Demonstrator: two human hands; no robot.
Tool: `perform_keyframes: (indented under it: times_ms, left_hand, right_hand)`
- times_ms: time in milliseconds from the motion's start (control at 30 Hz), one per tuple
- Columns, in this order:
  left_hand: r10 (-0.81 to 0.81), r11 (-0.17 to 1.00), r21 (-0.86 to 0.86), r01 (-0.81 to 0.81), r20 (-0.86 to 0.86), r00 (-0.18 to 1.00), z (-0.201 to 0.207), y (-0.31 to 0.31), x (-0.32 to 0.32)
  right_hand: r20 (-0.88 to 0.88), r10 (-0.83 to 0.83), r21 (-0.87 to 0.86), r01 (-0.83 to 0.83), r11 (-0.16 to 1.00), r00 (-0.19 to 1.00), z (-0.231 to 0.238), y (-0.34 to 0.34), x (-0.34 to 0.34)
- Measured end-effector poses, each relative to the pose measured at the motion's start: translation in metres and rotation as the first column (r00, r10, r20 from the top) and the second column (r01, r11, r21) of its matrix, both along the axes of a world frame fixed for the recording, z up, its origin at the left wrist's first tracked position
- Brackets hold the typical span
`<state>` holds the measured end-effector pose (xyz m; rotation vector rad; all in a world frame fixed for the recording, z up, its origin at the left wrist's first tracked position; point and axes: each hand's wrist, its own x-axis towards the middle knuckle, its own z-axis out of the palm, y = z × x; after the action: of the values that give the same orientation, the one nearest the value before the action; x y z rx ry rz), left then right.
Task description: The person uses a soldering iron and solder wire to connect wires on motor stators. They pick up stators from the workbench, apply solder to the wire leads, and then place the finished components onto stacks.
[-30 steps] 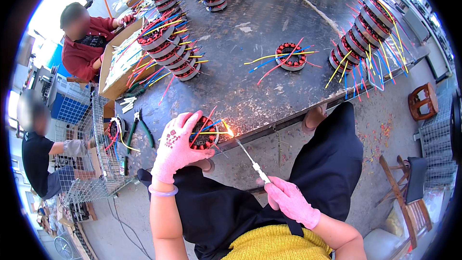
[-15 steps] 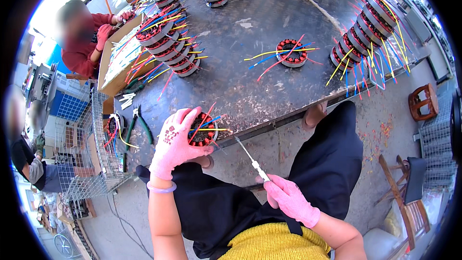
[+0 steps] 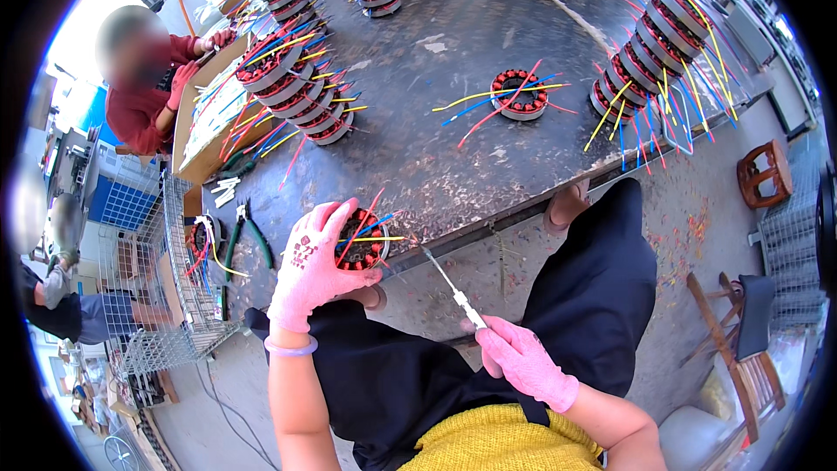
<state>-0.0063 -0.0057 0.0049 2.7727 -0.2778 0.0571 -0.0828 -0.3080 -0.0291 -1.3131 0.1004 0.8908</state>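
My left hand [image 3: 307, 263], in a pink glove, grips a motor stator [image 3: 381, 251] at the front edge of the table. Its fingers lie along the left rim and the thumb crosses below. Red windings line the ring, with red, blue and yellow leads across its top. In my right hand [image 3: 527, 365], also pink-gloved, is a slim white-handled stick [image 3: 466, 305] with a thin pale shaft. It slants up and left, its far end apart from the stator, near the tip of the yellow lead. Part of the handle is hidden in my fingers.
Another stator [image 3: 521, 96] lies mid-table. Stacked stators stand at right [image 3: 654, 52] and left [image 3: 301, 92]. Green-handled pliers [image 3: 253, 231], white sleeves [image 3: 227, 190] and a stator [image 3: 202, 240] lie left. A co-worker [image 3: 144, 87] works behind a cardboard box [image 3: 205, 153]; a wire cage [image 3: 144, 253] stands left.
The view has shifted slightly, so the table and stacks sit a little further left. Both hands keep their holds, and the stick stays at nearly the same slant.
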Motion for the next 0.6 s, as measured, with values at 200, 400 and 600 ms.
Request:
perform_keyframes:
  times_ms: [200,400,600]
  left_hand:
    - [-0.003,1.000,0.006,0.003,0.011,1.000,-0.0011,0.0013,0.0007]
    - [-0.007,1.000,0.007,0.007,0.004,1.000,-0.0016,0.0013,0.0003]
    - [-0.009,1.000,0.006,0.009,0.010,1.000,-0.0016,0.0018,0.0003]
  right_hand:
    - [0.045,0.030,-0.011,-0.029,1.000,0.999,0.0006,0.0024,0.0016]
    - [0.020,0.006,0.051,-0.007,0.999,1.000,-0.0018,0.0022,0.0003]
    - [0.032,0.012,-0.017,-0.011,1.000,0.999,0.0034,0.0032,0.0018]
